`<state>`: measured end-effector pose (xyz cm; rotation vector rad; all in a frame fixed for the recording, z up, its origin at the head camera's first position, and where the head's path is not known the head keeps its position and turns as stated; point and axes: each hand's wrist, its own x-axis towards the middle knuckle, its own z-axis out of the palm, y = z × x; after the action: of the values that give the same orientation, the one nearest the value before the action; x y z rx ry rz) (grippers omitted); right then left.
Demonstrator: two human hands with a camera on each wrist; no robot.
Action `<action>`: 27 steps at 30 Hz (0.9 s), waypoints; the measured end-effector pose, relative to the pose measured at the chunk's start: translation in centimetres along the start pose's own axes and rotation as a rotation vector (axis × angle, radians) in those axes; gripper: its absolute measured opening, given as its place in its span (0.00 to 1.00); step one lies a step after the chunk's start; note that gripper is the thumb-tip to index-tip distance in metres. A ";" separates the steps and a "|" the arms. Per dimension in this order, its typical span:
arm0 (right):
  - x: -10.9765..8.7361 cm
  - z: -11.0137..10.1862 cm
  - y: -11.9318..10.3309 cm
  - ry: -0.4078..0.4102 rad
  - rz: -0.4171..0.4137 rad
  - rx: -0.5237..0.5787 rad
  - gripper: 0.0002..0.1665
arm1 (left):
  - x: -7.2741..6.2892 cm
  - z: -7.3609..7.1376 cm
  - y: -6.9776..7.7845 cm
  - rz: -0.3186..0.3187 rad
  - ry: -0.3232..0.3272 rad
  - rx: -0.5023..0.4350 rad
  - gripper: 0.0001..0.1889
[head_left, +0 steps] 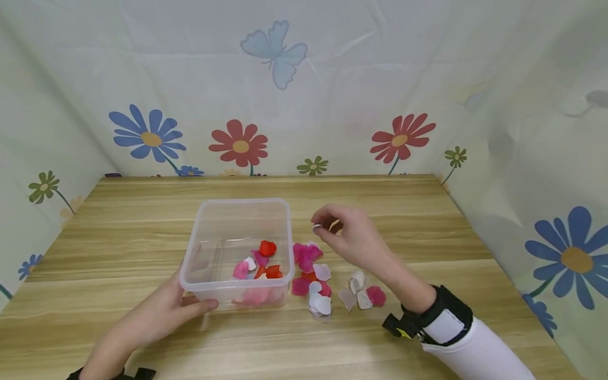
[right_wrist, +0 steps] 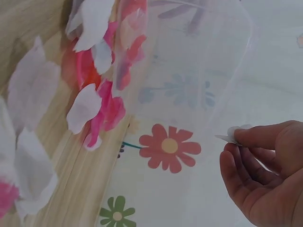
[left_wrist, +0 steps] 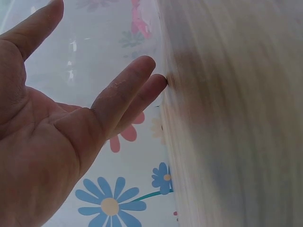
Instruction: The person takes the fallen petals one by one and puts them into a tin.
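A clear plastic box [head_left: 237, 285] stands on the table with red, pink and white petals [head_left: 267, 248] inside. My left hand [head_left: 159, 311] rests against its near left corner, thumb along the front wall. In the left wrist view the fingers [left_wrist: 125, 87] are fairly straight. To the right of the box my right hand [head_left: 353, 237], raised above the table, pinches a small white petal [right_wrist: 233, 134] between thumb and fingertips. Beneath that hand lie magenta, red and white petals [head_left: 306, 255] in a loose pile close to the box's right wall.
A smaller group of white and pink petals [head_left: 363, 296] lies below the right forearm. The wooden table [head_left: 142, 221] ends at a flower-printed curtain [head_left: 323, 105] at the back, with the same cloth on both sides.
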<state>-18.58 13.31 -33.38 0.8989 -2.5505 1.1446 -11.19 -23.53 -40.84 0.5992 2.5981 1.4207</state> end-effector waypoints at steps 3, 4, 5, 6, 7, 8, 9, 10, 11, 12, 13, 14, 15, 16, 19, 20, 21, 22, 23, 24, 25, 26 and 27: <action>0.2 0.2 -0.6 0.017 -0.008 0.029 0.08 | 0.0 0.0 -0.1 -0.001 -0.003 -0.005 0.58; 0.3 0.3 -0.7 0.021 -0.012 0.038 0.08 | 0.0 0.0 -0.1 -0.004 -0.006 -0.010 0.57; 0.4 0.3 -0.9 0.025 -0.016 0.046 0.09 | 0.1 0.0 -0.1 -0.006 -0.007 -0.015 0.57; 0.4 0.4 -1.1 0.025 -0.022 0.056 0.09 | 0.1 0.1 -0.2 -0.008 -0.009 -0.021 0.57; 0.5 0.4 -1.3 0.024 -0.028 0.066 0.09 | 0.1 0.1 -0.2 -0.010 -0.009 -0.026 0.57; 0.5 0.5 -1.4 0.022 -0.034 0.075 0.09 | 0.1 0.1 -0.2 -0.011 -0.010 -0.030 0.57; 0.5 0.6 -1.6 0.017 -0.041 0.085 0.09 | 0.1 0.0 -0.2 -0.011 -0.010 -0.033 0.57; 0.6 0.7 -1.7 0.011 -0.050 0.097 0.09 | 0.1 0.0 -0.2 -0.011 -0.009 -0.033 0.57; 0.7 0.8 -1.9 0.005 -0.060 0.107 0.09 | 0.1 0.0 -0.2 -0.009 -0.007 -0.034 0.57; 0.7 1.0 -2.0 -0.002 -0.071 0.116 0.09 | 0.0 0.0 -0.2 -0.008 -0.006 -0.033 0.57; 0.8 1.1 -2.1 -0.008 -0.080 0.125 0.10 | 0.0 0.0 -0.2 -0.006 -0.005 -0.033 0.57; 0.8 1.3 -2.2 -0.014 -0.089 0.135 0.10 | 0.0 0.0 -0.1 -0.006 -0.006 -0.034 0.57; 0.8 1.5 -2.3 -0.022 -0.101 0.146 0.10 | 0.0 0.0 -0.1 -0.007 -0.007 -0.034 0.57; 0.9 1.7 -2.3 -0.029 -0.114 0.153 0.11 | 0.0 0.0 -0.1 -0.008 -0.008 -0.035 0.57; 1.0 2.3 -2.5 -0.059 -0.164 0.167 0.11 | 0.0 0.0 -0.1 -0.010 -0.010 -0.037 0.57; 1.0 2.4 -2.6 -0.071 -0.183 0.168 0.10 | 0.0 0.0 -0.1 -0.012 -0.010 -0.035 0.57; 1.1 2.6 -2.7 -0.083 -0.203 0.168 0.10 | 0.0 0.0 -0.1 -0.012 -0.009 -0.034 0.57; 1.1 2.8 -2.8 -0.094 -0.222 0.164 0.10 | 0.0 0.0 -0.1 -0.012 -0.009 -0.033 0.57; 1.1 2.9 -2.9 -0.105 -0.236 0.161 0.10 | 0.0 0.0 -0.1 -0.012 -0.009 -0.032 0.57; 1.2 3.0 -3.1 -0.113 -0.249 0.157 0.11 | 0.0 0.0 -0.1 -0.012 -0.008 -0.030 0.57; 1.2 3.1 -3.2 -0.118 -0.260 0.151 0.11 | 0.0 0.0 -0.1 -0.012 -0.008 -0.031 0.57; 1.2 3.2 -3.3 -0.123 -0.269 0.150 0.11 | 0.0 0.0 -0.1 -0.012 -0.009 -0.030 0.57; 1.2 3.4 -3.3 -0.127 -0.276 0.149 0.11 | 0.0 0.0 -0.1 -0.010 -0.010 -0.031 0.57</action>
<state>-17.27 8.61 -33.16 1.3506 -2.3599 1.2371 -11.26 -23.59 -40.90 0.5866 2.5630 1.4481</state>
